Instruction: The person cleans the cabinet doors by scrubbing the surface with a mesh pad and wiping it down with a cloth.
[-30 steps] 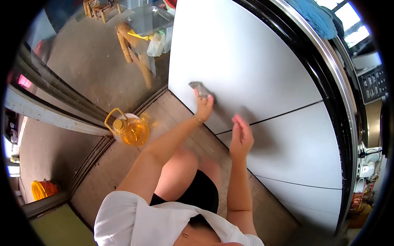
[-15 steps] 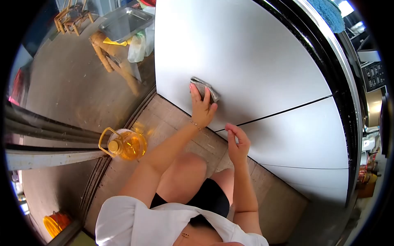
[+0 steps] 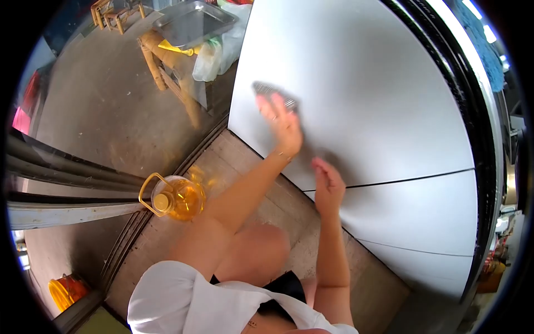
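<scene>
The person's left hand [image 3: 286, 129] holds a grey cloth [image 3: 276, 94] against the upper white panel [image 3: 356, 72], the grip's fingers lying over it. The wiping appears to be underway, with the cloth above the dark seam [image 3: 400, 181] and off the lower panel [image 3: 411, 217]. How much surface is finished or left cannot be told, since shadows and possible smudges look alike. The right hand [image 3: 329, 186] is near the seam, fingers bent and nothing visible in that grip; whether it is closed or touches the panel is unclear. An oil jug [image 3: 186, 201] stands on the floor [image 3: 222, 161] beside the left forearm, apart from the cloth. Farther off, a metal tray [image 3: 194, 23] and plastic bags [image 3: 208, 62] sit near a wooden stool [image 3: 153, 64].
</scene>
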The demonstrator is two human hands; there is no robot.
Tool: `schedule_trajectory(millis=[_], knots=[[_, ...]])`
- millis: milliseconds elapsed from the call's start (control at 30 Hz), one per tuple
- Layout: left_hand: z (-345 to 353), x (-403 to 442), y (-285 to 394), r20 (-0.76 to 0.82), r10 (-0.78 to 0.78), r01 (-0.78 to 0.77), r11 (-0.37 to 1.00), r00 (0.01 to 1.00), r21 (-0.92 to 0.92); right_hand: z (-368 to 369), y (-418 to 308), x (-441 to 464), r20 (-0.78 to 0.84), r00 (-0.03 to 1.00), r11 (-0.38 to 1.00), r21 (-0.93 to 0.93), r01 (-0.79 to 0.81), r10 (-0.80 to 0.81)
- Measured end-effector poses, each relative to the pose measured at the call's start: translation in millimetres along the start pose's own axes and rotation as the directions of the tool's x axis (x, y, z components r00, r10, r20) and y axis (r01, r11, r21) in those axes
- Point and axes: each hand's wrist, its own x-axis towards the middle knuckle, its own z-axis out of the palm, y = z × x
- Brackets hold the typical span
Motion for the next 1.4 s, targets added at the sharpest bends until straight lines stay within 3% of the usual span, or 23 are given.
schedule_trajectory(millis=[33,133,200,267,333,433,533,600,667,733,833,933,1033,1167,1233,1300,1400], knots=[[-1,-22,-32,-0.054,-0.170,0.164,0.981,0.984,-0.098,10,10,-9,0.012,0.999,0.999,-0.011,-0.048,0.048],[-2,-53,-82,0.068,-0.171,0.174,0.983,0.983,-0.050,24,28,-28,0.112,0.989,0.995,-0.019,-0.094,0.096],[-8,3,-13,0.071,0.096,-0.102,0.991,0.993,0.088,20,22,-30,0.166,0.981,0.995,-0.028,-0.099,0.102],[-12,71,53,0.131,0.419,-0.439,0.858,0.898,0.265,10,4,-20,0.189,0.977,0.995,-0.041,-0.090,0.096],[-12,122,116,0.163,0.575,-0.598,0.761,0.801,0.253,3,4,-11,0.142,0.989,0.998,-0.046,-0.040,0.047],[-12,157,161,0.010,0.689,-0.682,0.715,0.724,0.155,5,3,-3,0.082,0.996,1.000,0.013,-0.021,0.020],[-12,153,121,0.044,0.581,-0.574,0.785,0.812,0.232,13,3,-10,0.100,0.994,0.997,0.066,-0.047,0.041],[-21,132,57,-0.040,0.373,-0.352,0.903,0.927,0.247,14,6,-19,0.137,0.989,0.996,0.067,-0.057,0.048],[-35,83,-6,0.012,0.090,-0.091,0.985,0.996,0.150,13,12,-26,0.185,0.982,0.997,0.051,-0.050,0.040],[-31,14,-67,0.104,0.084,-0.103,0.977,0.991,0.188,12,23,-36,0.171,0.981,0.996,0.005,-0.093,0.091],[-17,9,-27,0.098,0.116,-0.129,0.982,0.988,0.135,4,22,-39,0.148,0.979,0.989,0.009,-0.145,0.142],[-17,108,60,0.066,0.537,-0.541,0.826,0.841,0.161,-8,25,-41,0.118,0.973,0.979,0.024,-0.205,0.200],[-25,174,141,0.039,0.626,-0.624,0.767,0.778,0.150,-7,38,-40,0.095,0.961,0.962,0.064,-0.266,0.260],[-23,163,96,0.017,0.566,-0.559,0.808,0.824,0.185,3,47,-47,0.122,0.955,0.954,0.098,-0.282,0.270],[-30,124,43,0.019,0.404,-0.401,0.899,0.914,0.179,5,36,-50,0.144,0.950,0.955,0.067,-0.290,0.278],[-40,79,-2,0.133,0.245,-0.267,0.945,0.960,0.191,3,33,-51,0.153,0.951,0.960,0.031,-0.277,0.269],[-40,84,13,0.142,0.212,-0.239,0.949,0.967,0.207,-2,36,-51,0.152,0.957,0.968,0.005,-0.251,0.247]])
